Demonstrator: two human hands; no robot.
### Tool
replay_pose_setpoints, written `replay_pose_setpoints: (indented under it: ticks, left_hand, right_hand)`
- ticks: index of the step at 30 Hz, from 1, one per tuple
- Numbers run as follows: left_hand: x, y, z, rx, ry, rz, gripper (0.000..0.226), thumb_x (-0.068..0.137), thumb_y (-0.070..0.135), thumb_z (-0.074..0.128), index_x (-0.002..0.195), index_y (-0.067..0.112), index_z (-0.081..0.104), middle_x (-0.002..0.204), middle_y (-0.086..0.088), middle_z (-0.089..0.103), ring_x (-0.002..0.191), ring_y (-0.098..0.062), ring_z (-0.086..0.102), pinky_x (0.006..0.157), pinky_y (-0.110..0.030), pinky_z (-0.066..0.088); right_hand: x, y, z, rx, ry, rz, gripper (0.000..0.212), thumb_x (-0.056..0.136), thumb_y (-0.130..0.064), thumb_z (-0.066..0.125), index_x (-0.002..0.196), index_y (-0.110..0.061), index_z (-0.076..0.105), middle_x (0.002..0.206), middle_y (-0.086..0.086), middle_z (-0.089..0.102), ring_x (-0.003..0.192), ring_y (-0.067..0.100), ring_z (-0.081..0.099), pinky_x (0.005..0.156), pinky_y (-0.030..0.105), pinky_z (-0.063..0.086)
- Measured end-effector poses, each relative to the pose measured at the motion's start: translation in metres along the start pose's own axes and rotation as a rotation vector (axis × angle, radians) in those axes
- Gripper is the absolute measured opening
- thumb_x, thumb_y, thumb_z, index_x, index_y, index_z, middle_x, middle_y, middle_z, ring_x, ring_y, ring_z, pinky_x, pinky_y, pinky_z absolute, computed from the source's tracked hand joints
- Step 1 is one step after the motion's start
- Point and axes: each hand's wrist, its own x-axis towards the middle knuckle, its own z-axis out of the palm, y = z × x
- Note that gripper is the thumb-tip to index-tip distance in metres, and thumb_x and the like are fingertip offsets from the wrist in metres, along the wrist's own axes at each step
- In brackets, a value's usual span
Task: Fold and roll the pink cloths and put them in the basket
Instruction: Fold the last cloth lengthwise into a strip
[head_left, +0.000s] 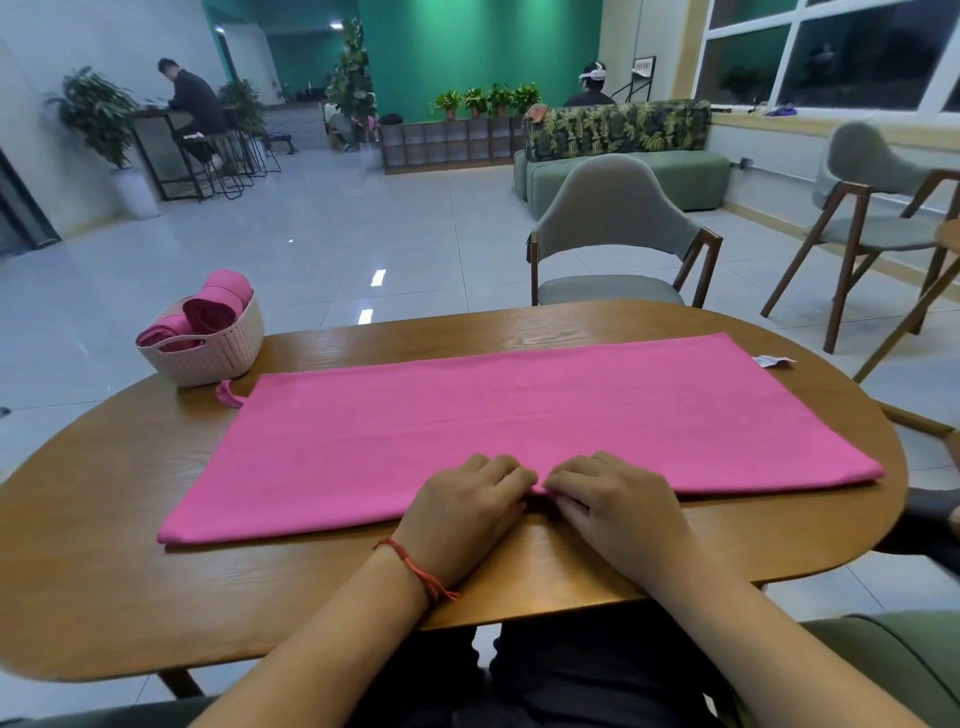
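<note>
Item: pink cloth (519, 415); left hand (467, 506) and right hand (618, 514) apparently pinch its near edge; fold keeping edges aligned.

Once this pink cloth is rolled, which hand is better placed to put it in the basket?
Probably the left hand: the basket stands far left on the table, on that hand's side; the right hand would cross over.
</note>
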Motion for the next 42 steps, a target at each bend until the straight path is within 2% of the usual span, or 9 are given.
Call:
replay_pose_setpoints:
  ticks: [7,13,17,20,26,29,32,35,42]
  left_hand:
    - [0.006,0.007,0.001,0.146,0.009,0.011,0.013,0.090,0.023,0.074,0.086,0.027,0.062,0.080,0.002,0.059,0.059,-0.020,0.058,0.043,-0.034,0.030]
    - [0.003,0.006,-0.001,0.072,0.066,0.040,0.011,0.101,0.028,0.066,0.090,0.025,0.067,0.089,0.005,0.068,0.080,-0.019,0.066,0.050,-0.038,0.047]
    - [0.006,0.009,-0.004,-0.027,0.058,0.067,0.011,0.101,0.024,0.060,0.094,0.019,0.067,0.099,0.002,0.069,0.084,-0.024,0.065,0.057,-0.041,0.051]
    - [0.006,0.006,-0.002,-0.036,0.022,0.101,0.014,0.102,0.023,0.057,0.093,0.017,0.066,0.097,0.000,0.066,0.087,-0.026,0.059,0.065,-0.043,0.051]
    - [-0.006,-0.009,-0.005,0.080,0.015,0.117,0.016,0.100,0.027,0.063,0.085,0.022,0.064,0.088,0.003,0.064,0.079,-0.024,0.060,0.053,-0.039,0.050]
    - [-0.023,-0.024,-0.016,0.132,0.003,0.076,0.017,0.099,0.026,0.064,0.083,0.023,0.063,0.086,0.003,0.063,0.075,-0.024,0.060,0.048,-0.037,0.048]
    - [-0.043,-0.038,-0.027,0.152,-0.004,0.030,0.013,0.097,0.025,0.064,0.084,0.023,0.063,0.086,0.003,0.063,0.074,-0.023,0.061,0.049,-0.038,0.050]
    - [-0.062,-0.053,-0.039,0.134,-0.012,-0.049,0.014,0.096,0.029,0.061,0.085,0.022,0.064,0.088,0.003,0.064,0.075,-0.022,0.063,0.050,-0.038,0.051]
    - [-0.104,-0.087,-0.062,0.170,-0.058,-0.212,0.018,0.093,0.031,0.053,0.088,0.019,0.065,0.087,0.001,0.063,0.074,-0.026,0.064,0.047,-0.037,0.049]
  right_hand:
    - [-0.003,-0.002,-0.002,-0.010,0.101,-0.054,0.006,0.095,-0.030,0.070,0.096,-0.033,0.074,0.101,-0.016,0.073,0.080,0.016,0.069,0.051,0.036,0.052]
    - [0.000,-0.005,-0.006,-0.065,0.045,-0.114,0.004,0.094,-0.033,0.068,0.097,-0.030,0.068,0.097,-0.012,0.069,0.085,0.017,0.064,0.054,0.037,0.050]
    - [0.004,-0.010,-0.009,-0.155,0.054,-0.194,0.013,0.080,-0.022,0.071,0.085,-0.026,0.060,0.081,-0.006,0.063,0.073,0.022,0.061,0.048,0.037,0.044]
    - [0.003,-0.010,-0.008,-0.176,0.056,-0.215,0.010,0.084,-0.022,0.063,0.081,-0.027,0.056,0.077,-0.005,0.060,0.070,0.024,0.061,0.045,0.037,0.042]
    - [0.000,0.001,-0.014,-0.251,0.019,-0.247,0.028,0.084,-0.021,0.081,0.080,-0.027,0.054,0.076,-0.004,0.058,0.065,0.023,0.060,0.040,0.034,0.039]
    - [-0.008,0.017,-0.022,-0.288,0.015,-0.233,0.028,0.081,-0.017,0.083,0.079,-0.025,0.057,0.073,-0.003,0.057,0.061,0.024,0.059,0.039,0.031,0.037]
    - [-0.016,0.029,-0.033,-0.312,0.052,-0.190,0.015,0.091,-0.023,0.062,0.078,-0.024,0.057,0.070,-0.003,0.057,0.059,0.025,0.060,0.039,0.031,0.035]
    - [-0.024,0.038,-0.042,-0.335,0.062,-0.134,0.019,0.093,-0.024,0.053,0.075,-0.022,0.059,0.067,-0.002,0.056,0.057,0.026,0.059,0.040,0.028,0.034]
    - [-0.051,0.066,-0.068,-0.383,0.021,0.018,0.012,0.089,-0.023,0.062,0.077,-0.019,0.059,0.066,-0.001,0.057,0.057,0.028,0.058,0.048,0.024,0.025]
